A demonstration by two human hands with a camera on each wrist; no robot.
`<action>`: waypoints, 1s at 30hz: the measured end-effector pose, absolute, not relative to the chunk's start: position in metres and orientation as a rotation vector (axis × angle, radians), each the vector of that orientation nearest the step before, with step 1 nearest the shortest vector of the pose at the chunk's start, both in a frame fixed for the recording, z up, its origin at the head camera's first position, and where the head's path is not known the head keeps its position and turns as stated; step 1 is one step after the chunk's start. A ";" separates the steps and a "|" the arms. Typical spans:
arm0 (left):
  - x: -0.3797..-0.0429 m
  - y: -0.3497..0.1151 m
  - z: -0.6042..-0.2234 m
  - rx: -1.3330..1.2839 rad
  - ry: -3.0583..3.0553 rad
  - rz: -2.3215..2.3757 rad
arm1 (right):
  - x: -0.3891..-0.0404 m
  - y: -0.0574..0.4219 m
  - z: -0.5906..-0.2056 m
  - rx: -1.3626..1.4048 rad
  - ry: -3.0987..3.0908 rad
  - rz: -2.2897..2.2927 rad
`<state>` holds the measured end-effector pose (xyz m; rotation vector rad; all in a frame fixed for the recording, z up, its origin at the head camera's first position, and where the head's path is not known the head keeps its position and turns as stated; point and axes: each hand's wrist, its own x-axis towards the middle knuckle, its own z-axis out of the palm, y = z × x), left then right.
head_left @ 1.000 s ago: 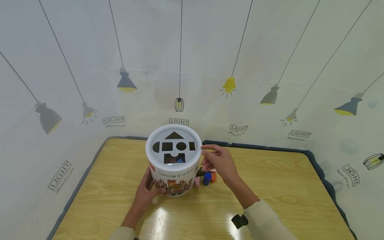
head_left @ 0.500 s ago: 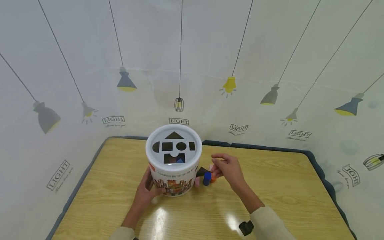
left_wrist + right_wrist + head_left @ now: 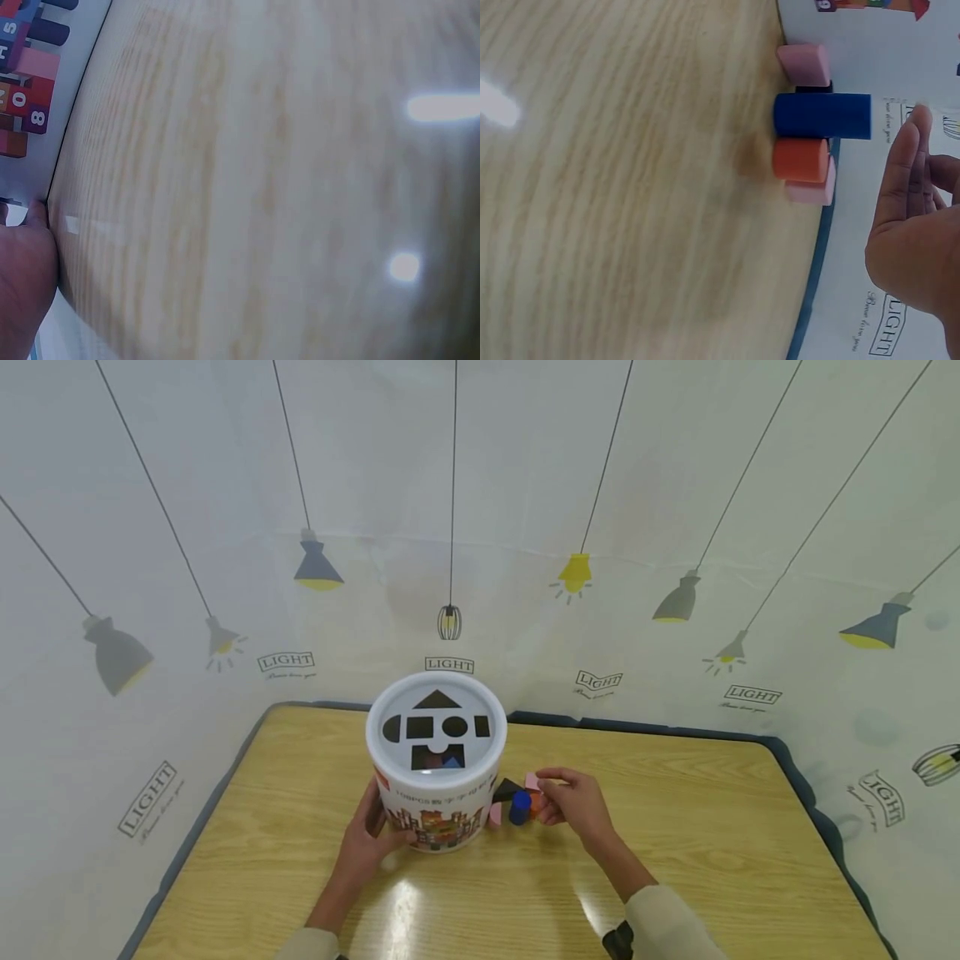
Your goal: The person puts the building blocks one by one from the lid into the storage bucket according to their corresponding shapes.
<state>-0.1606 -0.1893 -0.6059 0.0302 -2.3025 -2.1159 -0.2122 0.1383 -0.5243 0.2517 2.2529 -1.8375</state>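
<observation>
One bucket [image 3: 442, 795], five blocks [image 3: 520, 808] outside

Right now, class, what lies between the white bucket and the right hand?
The head view shows a rounded pink block beside the bucket, a black block, blue cylinder, orange block and, by the right hand, another pink block.

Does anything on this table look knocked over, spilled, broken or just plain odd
No, nothing stands out. The bucket stands upright with its lid on, and the left hand holds its side. The few blocks outside it sit close together beside it on the table, and no crack or spill shows.
</observation>
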 end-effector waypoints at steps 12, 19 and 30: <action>-0.159 -0.189 -0.607 0.016 -2.305 -2.100 | -0.208 0.143 -0.549 0.253 2.243 -1.801; -0.158 -0.189 -0.603 -0.004 -2.290 -2.109 | -0.207 0.144 -0.560 0.274 2.224 -1.783; -0.156 -0.188 -0.599 0.027 -2.290 -2.122 | -0.207 0.141 -0.570 0.267 2.175 -1.756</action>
